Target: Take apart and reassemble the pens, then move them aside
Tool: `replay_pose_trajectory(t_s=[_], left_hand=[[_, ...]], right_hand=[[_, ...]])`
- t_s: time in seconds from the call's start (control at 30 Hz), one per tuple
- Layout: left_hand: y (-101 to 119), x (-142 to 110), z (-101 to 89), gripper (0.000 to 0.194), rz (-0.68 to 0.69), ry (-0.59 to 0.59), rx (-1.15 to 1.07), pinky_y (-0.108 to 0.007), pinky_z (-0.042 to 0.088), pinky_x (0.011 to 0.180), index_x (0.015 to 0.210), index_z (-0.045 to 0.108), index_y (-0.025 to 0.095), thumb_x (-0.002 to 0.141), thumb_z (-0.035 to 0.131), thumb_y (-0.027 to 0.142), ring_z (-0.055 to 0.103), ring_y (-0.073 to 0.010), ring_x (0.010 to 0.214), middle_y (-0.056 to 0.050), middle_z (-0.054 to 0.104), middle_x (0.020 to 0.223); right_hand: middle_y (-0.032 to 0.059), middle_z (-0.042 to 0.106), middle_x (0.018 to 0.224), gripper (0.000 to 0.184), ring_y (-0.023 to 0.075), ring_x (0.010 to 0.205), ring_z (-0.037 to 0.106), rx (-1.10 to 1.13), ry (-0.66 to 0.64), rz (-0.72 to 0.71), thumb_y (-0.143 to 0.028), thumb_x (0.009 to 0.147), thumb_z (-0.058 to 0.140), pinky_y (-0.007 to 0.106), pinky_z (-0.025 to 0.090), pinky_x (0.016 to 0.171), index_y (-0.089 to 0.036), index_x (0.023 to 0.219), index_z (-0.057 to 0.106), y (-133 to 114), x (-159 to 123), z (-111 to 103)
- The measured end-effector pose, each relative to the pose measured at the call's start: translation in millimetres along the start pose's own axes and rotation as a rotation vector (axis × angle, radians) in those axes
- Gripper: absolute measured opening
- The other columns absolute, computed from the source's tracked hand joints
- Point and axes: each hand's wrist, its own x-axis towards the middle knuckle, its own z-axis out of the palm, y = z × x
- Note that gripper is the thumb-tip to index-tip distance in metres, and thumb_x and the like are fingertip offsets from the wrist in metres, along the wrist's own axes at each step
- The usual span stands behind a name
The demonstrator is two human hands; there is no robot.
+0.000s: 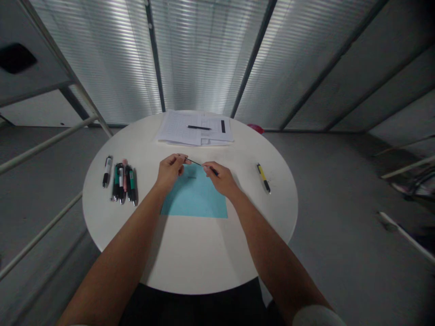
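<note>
The person's left hand [170, 172] and right hand [222, 177] meet above the far part of a blue sheet [195, 201] that lies on a round white table [200, 258]. Between them runs a thin dark rod [193, 161], slanting down from the left hand toward the right. The left hand pinches its far-left end, thumb and fingertips drawn close together. The right hand's fingers are curled narrowly around its other end, where a thicker black piece [214, 171] shows between thumb and fingers; whether the rod and this piece are joined cannot be told. Below the rod, a small dark line lies on the sheet, too faint to identify.

To the left, a cluster of pens [121, 181], some green and black, lies side by side, with a white and black pen [108, 170] just left of it. Well to the right lies a yellow and black pen [262, 174], tilted. Beyond the hands, near the far edge, a dark pen [199, 127] rests across printed papers [180, 133].
</note>
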Motion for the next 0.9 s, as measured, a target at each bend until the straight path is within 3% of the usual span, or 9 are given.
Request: replay_pose_trajectory(t_s=[0.13,0.23,0.47,0.57,0.67,0.77,0.9], left_hand=[[2,-3,2.2,0.03,0.055,-0.07,0.126,-0.024,0.037,0.049,0.078,0.071,0.016,0.08,0.063,0.045,0.049,-0.0089,0.053,-0.006,0.07,0.084],[5,-7,3.4,0.026,0.168,-0.117,0.343,-0.029,0.045,0.067,0.081,0.075,0.019,0.08,0.064,0.042,0.059,-0.0156,0.072,-0.005,0.071,0.084],[0,-7,-2.3,0.021,0.372,-0.123,0.73,-0.037,0.043,0.088,0.091,0.075,0.021,0.084,0.056,0.029,0.057,-0.0206,0.086,-0.006,0.071,0.088],[-7,-4,-4.5,0.024,0.362,-0.083,0.865,-0.041,0.039,0.095,0.098,0.073,0.02,0.081,0.057,0.022,0.057,-0.0224,0.094,-0.008,0.068,0.096],[-13,-5,-5.0,0.036,0.313,-0.05,1.03,-0.046,0.037,0.096,0.113,0.07,0.022,0.078,0.061,0.028,0.052,-0.0282,0.106,-0.01,0.063,0.11],[-16,-7,-4.9,0.043,0.296,-0.099,1.13,-0.049,0.036,0.095,0.122,0.065,0.025,0.08,0.06,0.035,0.047,-0.0324,0.113,-0.011,0.06,0.118],[-16,-8,-4.8,0.035,0.278,-0.184,1.175,-0.049,0.036,0.093,0.113,0.07,0.028,0.081,0.057,0.032,0.046,-0.0325,0.112,-0.009,0.063,0.116]], right_hand=[[0.0036,0.07,0.092,0.032,0.0167,0.085,0.063,-0.028,-0.01,-0.014,-0.043,0.094,0.045,0.028,0.047,0.076,-0.023,0.108,0.066,0,0,0],[0.0034,0.069,0.093,0.031,0.0161,0.082,0.062,-0.016,0.022,-0.025,-0.043,0.094,0.045,0.028,0.047,0.075,-0.024,0.107,0.065,0,1,0],[-0.0002,0.058,0.074,0.033,0.0125,0.067,0.054,0.107,0.293,0.026,-0.046,0.096,0.041,0.025,0.043,0.064,-0.021,0.109,0.059,3,4,0],[-0.0012,0.054,0.069,0.035,0.0122,0.064,0.051,0.141,0.369,0.029,-0.047,0.097,0.037,0.024,0.041,0.06,-0.021,0.108,0.057,5,5,1],[-0.0018,0.052,0.068,0.035,0.0119,0.062,0.05,0.137,0.392,0.035,-0.047,0.097,0.036,0.024,0.039,0.059,-0.021,0.107,0.057,5,5,0],[-0.0022,0.053,0.068,0.033,0.0117,0.061,0.05,0.098,0.365,0.024,-0.046,0.097,0.037,0.025,0.039,0.06,-0.021,0.107,0.057,3,4,0],[-0.0023,0.054,0.069,0.031,0.0118,0.062,0.051,0.064,0.301,-0.003,-0.044,0.097,0.039,0.026,0.04,0.062,-0.021,0.107,0.057,0,3,0]])
